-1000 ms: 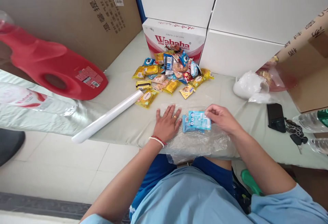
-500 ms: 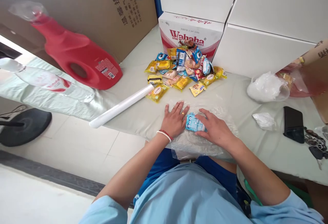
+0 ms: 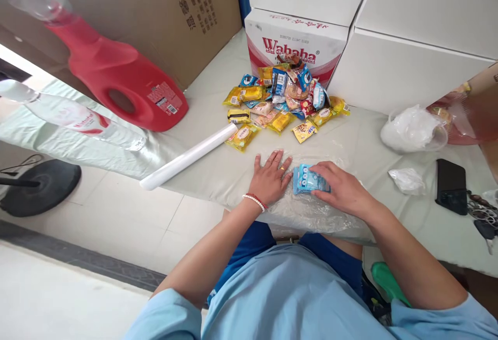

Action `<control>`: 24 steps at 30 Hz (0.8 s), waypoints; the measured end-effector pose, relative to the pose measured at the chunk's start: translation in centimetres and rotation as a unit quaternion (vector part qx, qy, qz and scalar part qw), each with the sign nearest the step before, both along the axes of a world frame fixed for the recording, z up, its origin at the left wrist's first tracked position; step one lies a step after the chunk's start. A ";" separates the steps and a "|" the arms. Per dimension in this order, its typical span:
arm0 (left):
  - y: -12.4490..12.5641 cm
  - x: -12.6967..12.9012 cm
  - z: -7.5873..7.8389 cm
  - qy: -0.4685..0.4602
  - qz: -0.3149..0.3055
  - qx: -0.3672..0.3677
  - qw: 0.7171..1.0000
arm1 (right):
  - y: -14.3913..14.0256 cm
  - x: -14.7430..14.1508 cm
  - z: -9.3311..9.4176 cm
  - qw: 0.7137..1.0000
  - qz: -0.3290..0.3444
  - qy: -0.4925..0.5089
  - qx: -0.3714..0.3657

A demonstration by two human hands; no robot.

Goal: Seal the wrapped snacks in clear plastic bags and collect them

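My left hand [image 3: 270, 176] lies flat, fingers spread, on a sheet of clear plastic film [image 3: 311, 210] spread at the table's near edge. My right hand [image 3: 342, 189] presses down on a light blue snack packet [image 3: 305, 179] that lies on the film, just right of my left hand. A pile of small snack packets [image 3: 286, 99], mostly yellow and blue, lies farther back in front of a red and white Wahaha carton [image 3: 299, 44].
A white roll [image 3: 189, 156] lies left of the hands, sticking out over the table edge. A red jug [image 3: 116, 78] and a clear bottle [image 3: 73, 119] lie at the left. To the right are a white plastic bag [image 3: 412, 127], a crumpled wrap [image 3: 406, 179], a black phone [image 3: 451, 182] and keys [image 3: 482, 215].
My right hand has lowered the blue packet from the air onto the film and now lies over it. The camera has shifted, so the scene sits farther right.
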State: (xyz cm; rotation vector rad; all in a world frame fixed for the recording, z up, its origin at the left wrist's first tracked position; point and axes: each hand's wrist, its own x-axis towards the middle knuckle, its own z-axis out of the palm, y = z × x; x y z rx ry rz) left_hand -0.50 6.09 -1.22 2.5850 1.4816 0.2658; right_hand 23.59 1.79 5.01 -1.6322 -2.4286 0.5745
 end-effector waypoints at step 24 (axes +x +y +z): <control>0.8 -0.6 0.2 -0.012 -0.005 -0.042 0.999 | 1.9 1.3 -1.6 0.990 0.103 0.086 -0.051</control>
